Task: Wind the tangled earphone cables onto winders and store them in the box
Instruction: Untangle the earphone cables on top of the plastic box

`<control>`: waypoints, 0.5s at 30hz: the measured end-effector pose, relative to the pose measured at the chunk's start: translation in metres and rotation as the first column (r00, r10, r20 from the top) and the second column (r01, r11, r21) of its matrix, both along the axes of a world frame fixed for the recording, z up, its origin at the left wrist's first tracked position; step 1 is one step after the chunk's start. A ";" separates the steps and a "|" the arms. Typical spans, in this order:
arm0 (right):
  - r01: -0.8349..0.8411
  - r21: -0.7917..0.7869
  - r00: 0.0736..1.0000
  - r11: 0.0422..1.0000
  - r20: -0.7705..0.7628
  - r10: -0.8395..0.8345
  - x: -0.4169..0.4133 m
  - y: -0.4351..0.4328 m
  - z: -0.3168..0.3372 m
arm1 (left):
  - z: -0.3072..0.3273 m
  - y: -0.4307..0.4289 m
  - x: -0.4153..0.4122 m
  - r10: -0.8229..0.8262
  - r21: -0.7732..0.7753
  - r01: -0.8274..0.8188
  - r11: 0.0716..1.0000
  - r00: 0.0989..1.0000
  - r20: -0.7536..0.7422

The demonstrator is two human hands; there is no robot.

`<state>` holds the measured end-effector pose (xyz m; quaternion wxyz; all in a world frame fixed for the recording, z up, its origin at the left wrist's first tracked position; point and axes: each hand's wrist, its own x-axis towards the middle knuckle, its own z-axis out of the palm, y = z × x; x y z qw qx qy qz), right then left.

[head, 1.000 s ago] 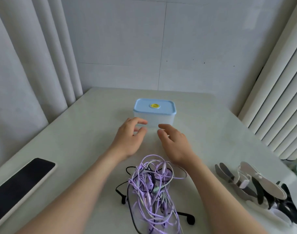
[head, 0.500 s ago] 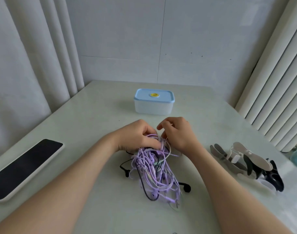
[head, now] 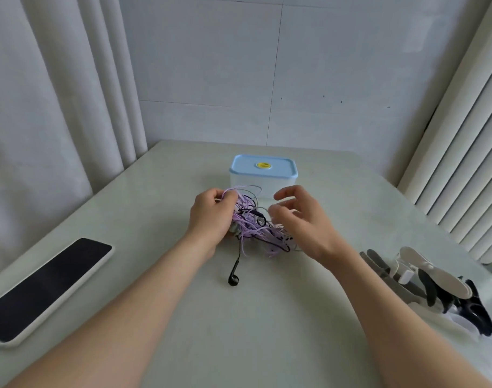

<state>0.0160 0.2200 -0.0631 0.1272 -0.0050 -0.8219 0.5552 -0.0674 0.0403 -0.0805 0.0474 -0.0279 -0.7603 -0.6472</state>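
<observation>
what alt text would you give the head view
A left hand grips a tangle of purple and black earphone cables on a table, the right hand open beside it. A lidded box sits behind, winders right, phone left.

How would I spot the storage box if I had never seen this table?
Start at the pale table against the white wall. Toward its far edge, just beyond the purple cable tangle, stands the box. It alone is a translucent tub with a light blue lid and yellow sticker.
</observation>
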 end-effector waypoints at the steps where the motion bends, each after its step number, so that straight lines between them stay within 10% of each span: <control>1: -0.036 0.034 0.999 0.999 -0.026 0.037 0.001 -0.002 0.001 | 0.000 0.000 -0.001 -0.010 0.051 0.008 0.999 0.999 0.036; 11: 0.164 0.300 0.973 0.940 -0.205 -0.105 -0.007 -0.006 -0.007 | 0.017 -0.001 0.004 -0.287 0.412 0.204 0.888 0.946 0.150; 15: 0.123 0.235 0.973 0.964 -0.220 -0.070 -0.006 -0.007 -0.002 | 0.014 0.000 0.006 -0.434 0.286 0.407 0.867 0.900 0.036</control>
